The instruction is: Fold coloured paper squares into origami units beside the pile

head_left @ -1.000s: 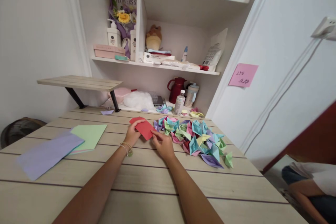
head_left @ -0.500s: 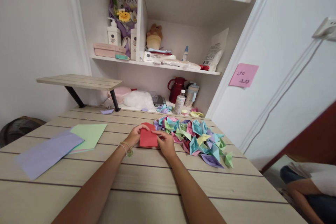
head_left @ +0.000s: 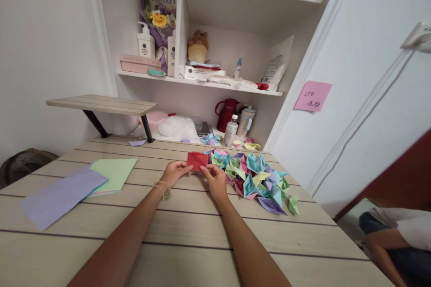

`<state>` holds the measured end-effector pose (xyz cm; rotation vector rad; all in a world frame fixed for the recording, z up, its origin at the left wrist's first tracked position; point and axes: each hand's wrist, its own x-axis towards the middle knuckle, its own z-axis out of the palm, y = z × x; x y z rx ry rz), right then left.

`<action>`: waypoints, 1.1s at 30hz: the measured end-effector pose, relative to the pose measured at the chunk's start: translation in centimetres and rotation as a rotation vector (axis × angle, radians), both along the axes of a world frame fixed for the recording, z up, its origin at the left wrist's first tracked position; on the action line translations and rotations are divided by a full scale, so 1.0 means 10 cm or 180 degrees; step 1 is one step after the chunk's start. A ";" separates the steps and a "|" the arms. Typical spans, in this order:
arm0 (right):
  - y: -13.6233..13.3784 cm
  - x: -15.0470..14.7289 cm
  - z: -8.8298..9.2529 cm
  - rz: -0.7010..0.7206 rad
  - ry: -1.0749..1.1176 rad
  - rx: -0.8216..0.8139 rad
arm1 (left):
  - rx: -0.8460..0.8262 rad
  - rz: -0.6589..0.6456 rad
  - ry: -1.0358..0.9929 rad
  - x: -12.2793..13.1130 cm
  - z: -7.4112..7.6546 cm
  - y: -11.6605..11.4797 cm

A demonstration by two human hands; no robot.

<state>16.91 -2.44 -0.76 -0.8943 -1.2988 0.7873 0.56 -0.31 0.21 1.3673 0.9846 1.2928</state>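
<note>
A folded red paper [head_left: 197, 160] lies on the wooden table [head_left: 188, 228] just ahead of both hands. My left hand [head_left: 175, 172] pinches its near left edge with fingers closed. Pressing on the near right edge is my right hand [head_left: 215, 180], fingers also closed on the paper. A pile of folded paper shapes [head_left: 254, 178] in blue, green, pink, purple and yellow lies directly right of the red paper, touching my right hand's side.
Flat sheets of purple paper [head_left: 60, 197] and green paper [head_left: 114, 172] lie at the table's left. Behind stand a small raised shelf [head_left: 101, 104], a red jug [head_left: 226, 114] and bottles. Another person [head_left: 397, 237] sits low at the right, beside the wall.
The red paper was a larger slanted sheet, then got folded over away from me into a smaller rectangle. Both hands moved slightly forward with it.
</note>
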 end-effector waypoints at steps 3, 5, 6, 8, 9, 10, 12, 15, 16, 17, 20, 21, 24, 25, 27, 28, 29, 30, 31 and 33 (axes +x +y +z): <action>0.01 -0.01 -0.02 0.0101 0.0245 -0.0008 | 0.0033 -0.0088 -0.0050 0.01 0.01 -0.02; 0.02 -0.01 -0.03 0.0067 0.0278 0.0030 | 0.0071 -0.0120 -0.0123 0.02 0.01 -0.03; 0.02 0.00 -0.04 0.0055 0.0262 0.0052 | 0.0090 -0.0131 -0.0154 0.03 0.01 -0.04; 0.03 0.00 -0.06 0.0046 0.0143 0.0085 | 0.0117 -0.0158 -0.0185 0.04 0.01 -0.05; 0.03 0.01 -0.06 0.0043 0.0039 0.0096 | 0.0113 -0.0178 -0.0188 0.04 0.01 -0.05; 0.04 0.01 -0.06 0.0045 -0.0088 0.0107 | 0.0098 -0.0207 -0.0183 0.05 0.02 -0.06; 0.04 0.01 -0.07 0.0084 -0.0375 0.0132 | 0.0050 -0.0287 -0.0160 0.06 0.03 -0.07; 0.04 0.02 -0.08 0.0143 -0.0707 0.0142 | -0.0053 -0.0433 -0.0131 0.07 0.05 -0.08; 0.04 0.02 -0.08 0.0116 -0.0765 0.0109 | -0.0093 -0.0460 -0.0139 0.07 0.05 -0.08; 0.05 0.03 -0.09 0.0063 -0.0800 0.0061 | -0.0136 -0.0468 -0.0159 0.07 0.05 -0.08; 0.06 0.04 -0.11 -0.0113 -0.0807 -0.0086 | -0.0224 -0.0419 -0.0249 0.08 0.04 -0.08; 0.07 0.04 -0.12 -0.0139 -0.0783 -0.0115 | -0.0236 -0.0399 -0.0270 0.08 0.03 -0.08; 0.07 0.03 -0.12 -0.0092 -0.0637 -0.0205 | -0.0186 -0.0314 -0.0306 0.06 0.02 -0.06; 0.06 0.02 -0.11 -0.0022 -0.0564 -0.0224 | -0.0153 -0.0278 -0.0333 0.05 0.01 -0.05; 0.05 0.01 -0.10 0.0192 -0.0431 -0.0232 | -0.0107 -0.0225 -0.0416 0.03 0.01 -0.03; 0.04 0.01 -0.10 0.0307 -0.0387 -0.0227 | -0.0103 -0.0199 -0.0459 0.02 0.01 -0.02; 0.04 0.00 -0.09 0.0401 -0.0359 -0.0221 | -0.0110 -0.0173 -0.0500 0.01 0.01 0.00; 0.04 0.00 -0.09 0.0464 -0.0341 -0.0219 | -0.0119 -0.0144 -0.0549 0.00 0.00 0.01; 0.04 0.00 -0.09 0.0502 -0.0323 -0.0220 | -0.0131 -0.0119 -0.0605 -0.01 0.00 0.01; 0.04 0.00 -0.08 0.0526 -0.0238 -0.0205 | -0.0152 -0.0116 -0.0728 -0.02 -0.02 0.03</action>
